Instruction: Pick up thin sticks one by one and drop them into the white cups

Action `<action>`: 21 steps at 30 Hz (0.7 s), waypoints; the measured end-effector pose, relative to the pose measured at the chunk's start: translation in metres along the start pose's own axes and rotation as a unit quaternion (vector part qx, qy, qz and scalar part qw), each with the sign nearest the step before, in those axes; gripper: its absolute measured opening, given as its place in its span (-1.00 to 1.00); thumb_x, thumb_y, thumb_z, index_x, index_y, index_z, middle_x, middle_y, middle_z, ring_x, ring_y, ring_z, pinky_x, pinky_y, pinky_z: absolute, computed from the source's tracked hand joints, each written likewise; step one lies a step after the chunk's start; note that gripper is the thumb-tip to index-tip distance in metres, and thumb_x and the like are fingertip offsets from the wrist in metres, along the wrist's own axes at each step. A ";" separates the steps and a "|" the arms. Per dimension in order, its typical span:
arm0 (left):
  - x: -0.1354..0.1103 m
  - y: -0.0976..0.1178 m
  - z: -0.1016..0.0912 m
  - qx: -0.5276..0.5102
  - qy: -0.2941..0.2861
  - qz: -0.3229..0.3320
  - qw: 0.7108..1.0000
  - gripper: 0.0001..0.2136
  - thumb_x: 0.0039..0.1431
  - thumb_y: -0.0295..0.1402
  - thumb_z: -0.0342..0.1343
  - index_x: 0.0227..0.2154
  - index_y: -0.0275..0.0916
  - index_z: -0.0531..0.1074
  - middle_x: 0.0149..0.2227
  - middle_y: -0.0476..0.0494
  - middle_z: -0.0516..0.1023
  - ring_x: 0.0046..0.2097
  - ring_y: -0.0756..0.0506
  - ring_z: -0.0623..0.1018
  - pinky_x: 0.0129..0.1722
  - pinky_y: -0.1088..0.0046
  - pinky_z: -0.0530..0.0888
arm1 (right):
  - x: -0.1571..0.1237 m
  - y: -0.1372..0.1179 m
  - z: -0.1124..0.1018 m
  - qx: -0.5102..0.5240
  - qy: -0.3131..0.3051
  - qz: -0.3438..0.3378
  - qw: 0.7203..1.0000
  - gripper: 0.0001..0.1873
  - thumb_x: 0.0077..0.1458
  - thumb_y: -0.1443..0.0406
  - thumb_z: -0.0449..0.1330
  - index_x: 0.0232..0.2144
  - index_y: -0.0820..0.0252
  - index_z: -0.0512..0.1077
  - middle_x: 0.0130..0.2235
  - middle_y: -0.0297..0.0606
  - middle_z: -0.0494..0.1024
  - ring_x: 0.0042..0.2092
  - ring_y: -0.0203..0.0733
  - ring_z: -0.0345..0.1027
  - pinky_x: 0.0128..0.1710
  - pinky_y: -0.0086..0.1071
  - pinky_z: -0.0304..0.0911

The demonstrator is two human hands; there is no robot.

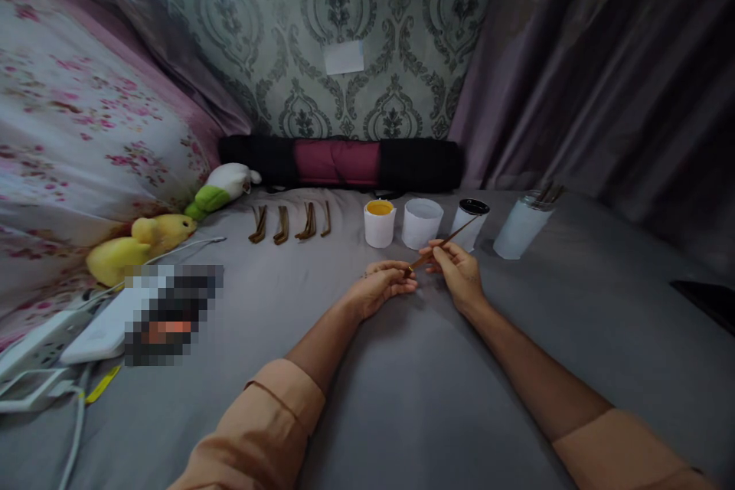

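My right hand is closed on a thin brown stick that slants up toward the black-topped cup. My left hand rests on the grey sheet, its fingers curled and pinching the stick's lower tip. Just beyond my hands stand a white cup of yellow paint and a plain white cup. A clear glass holding more sticks is to the right.
Several bent brown sticks lie in pairs at the back left. Yellow and green-white plush toys sit by a floral pillow. A power strip with cables lies at the left. A dark bolster lines the wall.
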State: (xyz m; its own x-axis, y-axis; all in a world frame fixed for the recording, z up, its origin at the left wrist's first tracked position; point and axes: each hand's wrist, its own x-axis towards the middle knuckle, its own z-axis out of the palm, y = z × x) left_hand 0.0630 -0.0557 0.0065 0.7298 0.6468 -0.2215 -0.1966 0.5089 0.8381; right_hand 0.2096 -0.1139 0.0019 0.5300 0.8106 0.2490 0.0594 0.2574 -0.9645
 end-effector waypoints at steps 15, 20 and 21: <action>0.003 -0.004 -0.008 -0.003 -0.025 -0.022 0.999 -0.82 -0.06 -0.65 0.03 -0.33 -0.48 0.40 -0.34 -0.32 0.51 -0.35 -0.02 0.53 -0.23 0.48 0.45 | -0.005 -0.008 0.002 -0.004 0.009 0.007 1.000 -0.58 -0.10 0.14 0.14 -0.17 0.20 0.27 -0.34 -0.23 0.52 -0.36 -0.23 0.40 -0.47 -0.40 0.32; 0.001 -0.002 -0.006 0.000 -0.031 -0.031 0.999 -0.82 -0.05 -0.65 0.01 -0.34 -0.49 0.41 -0.36 -0.32 0.51 -0.35 -0.02 0.53 -0.24 0.48 0.46 | -0.006 -0.008 0.002 -0.002 0.018 0.013 1.000 -0.60 -0.12 0.16 0.15 -0.20 0.19 0.29 -0.32 -0.23 0.49 -0.37 -0.24 0.38 -0.52 -0.43 0.31; 0.000 -0.001 -0.006 -0.002 -0.030 -0.033 0.999 -0.83 -0.06 -0.66 0.01 -0.34 -0.49 0.41 -0.36 -0.32 0.51 -0.36 -0.02 0.53 -0.24 0.48 0.46 | -0.006 -0.008 0.001 -0.002 0.021 0.011 1.000 -0.61 -0.12 0.17 0.15 -0.20 0.19 0.29 -0.33 -0.24 0.48 -0.38 -0.25 0.38 -0.53 -0.43 0.31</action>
State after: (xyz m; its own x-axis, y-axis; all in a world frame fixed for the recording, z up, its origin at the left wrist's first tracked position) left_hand 0.0596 -0.0529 0.0028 0.7788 0.5766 -0.2468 -0.1482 0.5516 0.8209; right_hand 0.2049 -0.1198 0.0083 0.5669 0.7926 0.2245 0.0514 0.2380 -0.9699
